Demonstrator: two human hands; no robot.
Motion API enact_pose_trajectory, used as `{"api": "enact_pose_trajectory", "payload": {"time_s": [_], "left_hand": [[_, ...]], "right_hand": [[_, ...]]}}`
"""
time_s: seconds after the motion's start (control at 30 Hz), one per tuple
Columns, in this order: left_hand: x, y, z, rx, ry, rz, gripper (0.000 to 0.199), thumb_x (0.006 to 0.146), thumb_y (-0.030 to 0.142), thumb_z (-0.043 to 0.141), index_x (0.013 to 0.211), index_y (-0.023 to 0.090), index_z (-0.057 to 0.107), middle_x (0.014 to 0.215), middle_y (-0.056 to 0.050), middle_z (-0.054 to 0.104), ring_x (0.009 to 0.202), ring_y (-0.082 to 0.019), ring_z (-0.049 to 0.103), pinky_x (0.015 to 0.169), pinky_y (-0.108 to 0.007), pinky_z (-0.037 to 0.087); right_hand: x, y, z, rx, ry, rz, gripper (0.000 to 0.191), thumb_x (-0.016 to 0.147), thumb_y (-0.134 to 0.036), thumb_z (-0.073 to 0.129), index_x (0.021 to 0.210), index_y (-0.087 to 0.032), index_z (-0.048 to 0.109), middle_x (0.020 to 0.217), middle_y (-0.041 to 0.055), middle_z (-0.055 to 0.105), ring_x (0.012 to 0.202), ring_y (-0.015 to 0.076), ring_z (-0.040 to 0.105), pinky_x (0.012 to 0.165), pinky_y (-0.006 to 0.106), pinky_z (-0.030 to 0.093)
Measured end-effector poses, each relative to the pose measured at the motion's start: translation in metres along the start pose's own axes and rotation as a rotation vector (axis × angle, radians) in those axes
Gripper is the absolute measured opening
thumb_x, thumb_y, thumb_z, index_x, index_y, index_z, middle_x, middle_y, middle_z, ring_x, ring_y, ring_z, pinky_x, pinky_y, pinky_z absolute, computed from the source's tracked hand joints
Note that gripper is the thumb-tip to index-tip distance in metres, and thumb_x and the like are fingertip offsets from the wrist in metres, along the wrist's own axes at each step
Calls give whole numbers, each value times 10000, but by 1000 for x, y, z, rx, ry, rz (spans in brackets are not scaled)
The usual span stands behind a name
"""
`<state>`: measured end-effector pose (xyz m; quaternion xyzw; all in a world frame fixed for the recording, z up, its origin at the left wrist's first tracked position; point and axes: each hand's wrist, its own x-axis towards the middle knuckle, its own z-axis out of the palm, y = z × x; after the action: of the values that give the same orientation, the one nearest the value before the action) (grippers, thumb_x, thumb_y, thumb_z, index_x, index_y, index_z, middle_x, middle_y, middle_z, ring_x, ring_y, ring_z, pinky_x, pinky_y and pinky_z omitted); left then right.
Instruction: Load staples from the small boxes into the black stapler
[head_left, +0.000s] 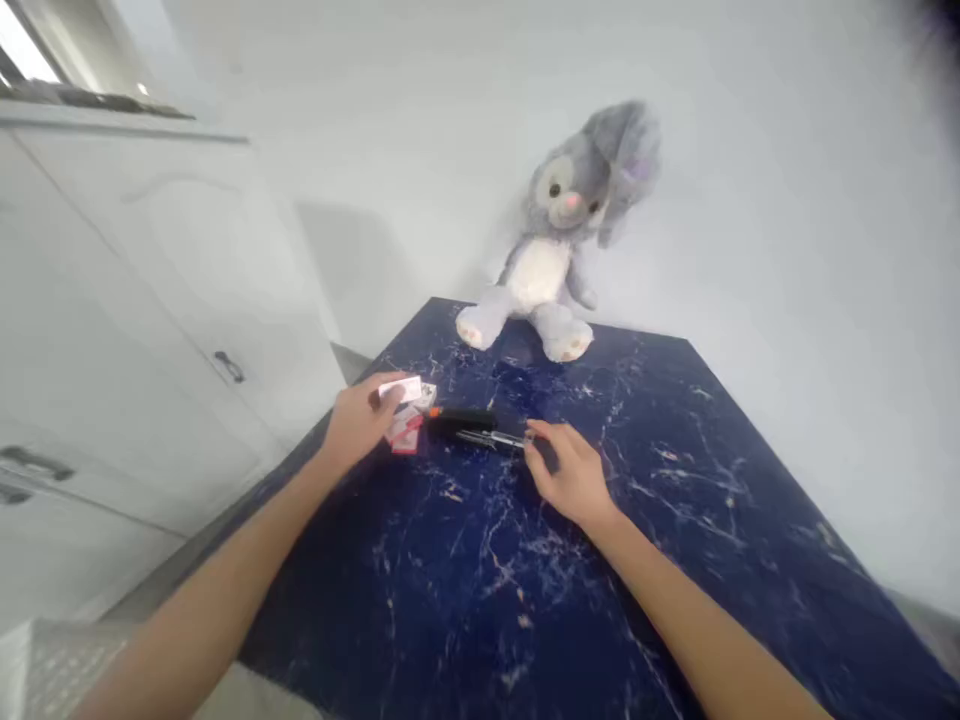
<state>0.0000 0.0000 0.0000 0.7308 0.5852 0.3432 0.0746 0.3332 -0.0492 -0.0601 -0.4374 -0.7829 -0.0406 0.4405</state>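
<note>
My left hand (361, 415) is closed, thumb and fingers pinching a small white card-like piece (406, 388). Just below it lies a loose pile of small white and red packets (406, 440), whose printing is too blurred to read. Across the table, my right hand (571, 470) has its thumb and fingertips closed at the right end of a slim silver-and-black pen (495, 438). Right behind the pen lies a thicker black object with an orange end (466, 418); its kind is unclear. Both hands are low over the dark blue marbled tabletop (480, 590).
A grey plush rabbit (541, 270) sits at the table's back edge, leaning against the white wall (787, 200). White cabinets (150, 300) with dark handles stand along the left. At the lower left is a pale textured object (67, 670), partly cut off.
</note>
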Motion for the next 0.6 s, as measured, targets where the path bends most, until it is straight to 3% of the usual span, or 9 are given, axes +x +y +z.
{"api": "enact_pose_trajectory", "payload": {"time_s": [0.13,0.23,0.3,0.37,0.6], "left_hand": [[8,-27,11,153,58,-110,385,940,490,518,1132,225,720,738,-13,679,684,-187,628,692,-282,426],[12,-36,13,199,-101,-123,325,931,453,507,1008,199,693,882,-51,727,803,-221,656,744,-303,445],[13,-35,11,252,-192,-32,329,946,436,460,883,195,675,858,-67,709,824,-238,646,780,-329,448],[13,-30,6,284,-200,31,380,973,414,388,820,195,658,853,-83,685,864,-248,636,824,-349,444],[0,-9,-8,234,-464,144,357,914,535,511,959,213,660,982,-69,653,779,-216,628,753,-333,455]], "right_hand": [[8,1,5,1,-52,56,342,944,-239,574,1285,-233,597,1026,54,752,1030,271,637,929,449,564],[12,0,9,17,-28,101,392,931,-236,588,1323,-242,575,1027,48,765,1088,298,608,947,475,559],[14,-1,10,57,-20,108,419,928,-227,590,1345,-247,557,1032,44,767,1101,295,598,952,473,556],[16,0,11,94,-1,152,457,924,-226,596,1375,-244,530,1032,43,766,1107,290,599,959,476,550],[19,3,7,153,66,301,494,895,-241,641,1376,-229,531,1004,36,768,1068,276,632,974,480,535]]}}
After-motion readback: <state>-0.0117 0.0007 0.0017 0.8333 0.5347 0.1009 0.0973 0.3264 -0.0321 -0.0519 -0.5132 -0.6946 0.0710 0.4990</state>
